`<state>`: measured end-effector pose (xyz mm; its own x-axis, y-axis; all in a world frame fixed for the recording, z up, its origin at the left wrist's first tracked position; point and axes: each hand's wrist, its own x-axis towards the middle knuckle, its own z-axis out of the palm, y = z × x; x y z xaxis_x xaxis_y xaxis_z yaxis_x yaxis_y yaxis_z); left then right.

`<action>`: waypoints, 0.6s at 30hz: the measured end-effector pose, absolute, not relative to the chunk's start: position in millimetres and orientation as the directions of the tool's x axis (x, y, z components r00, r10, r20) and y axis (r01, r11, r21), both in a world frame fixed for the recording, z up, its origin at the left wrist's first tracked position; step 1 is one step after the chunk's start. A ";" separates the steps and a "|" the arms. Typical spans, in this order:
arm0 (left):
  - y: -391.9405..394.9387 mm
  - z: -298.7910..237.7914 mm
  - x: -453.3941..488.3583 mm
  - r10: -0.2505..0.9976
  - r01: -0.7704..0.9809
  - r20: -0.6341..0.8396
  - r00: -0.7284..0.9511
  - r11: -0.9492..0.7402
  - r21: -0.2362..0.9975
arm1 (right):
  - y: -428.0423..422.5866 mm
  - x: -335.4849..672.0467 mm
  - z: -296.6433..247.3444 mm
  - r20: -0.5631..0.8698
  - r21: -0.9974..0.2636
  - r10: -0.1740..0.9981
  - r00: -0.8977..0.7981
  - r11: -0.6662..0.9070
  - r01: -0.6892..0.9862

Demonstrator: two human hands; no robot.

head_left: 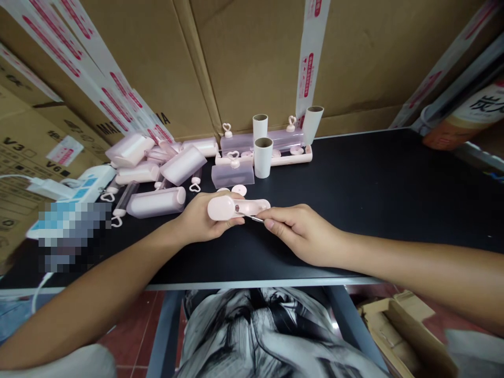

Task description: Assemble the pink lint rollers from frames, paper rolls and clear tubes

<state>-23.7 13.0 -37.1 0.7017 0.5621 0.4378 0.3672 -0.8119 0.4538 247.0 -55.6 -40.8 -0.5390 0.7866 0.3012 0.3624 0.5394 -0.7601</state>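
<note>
My left hand [201, 219] is closed around a pale pink plastic handle piece [236, 207], held just above the black table [374, 199]. My right hand [297, 231] pinches a thin metal tool [254, 218] whose tip touches the underside of the pink piece. Both hands meet near the table's front middle.
Behind the hands lie several pink and translucent roller cases [157, 202], heart-shaped caps [194, 186] and three cardboard tubes [263, 156]. A white power strip [84, 184] sits at the left. Taped cardboard boxes [252, 58] wall the back. An open carton [405, 331] stands on the floor at right.
</note>
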 end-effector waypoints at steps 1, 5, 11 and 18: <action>13.5 -37.5 -23.8 0.571 0.371 0.441 0.692 -0.806 0.461 | -56.2 246.4 -41.5 0.297 -0.772 0.794 -0.530 0.526 0.357; 15.6 -37.6 -23.5 0.554 0.378 0.437 0.708 -0.821 0.428 | -57.7 245.9 -39.9 0.267 -0.789 0.799 -0.539 0.502 0.355; 17.1 -38.2 -22.4 0.525 0.374 0.434 0.732 -0.842 0.388 | -59.2 245.6 -37.8 0.233 -0.804 0.812 -0.535 0.470 0.363; 16.9 -43.1 -22.5 0.577 0.416 0.437 0.690 -0.810 0.413 | -62.4 243.4 -39.1 0.215 -0.822 0.836 -0.504 0.434 0.370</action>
<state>-22.5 16.9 -43.1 0.6899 0.5770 0.4371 0.4162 -0.8102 0.4126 243.4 -62.4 -39.1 -0.5042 0.8365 0.2145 0.3696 0.4336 -0.8218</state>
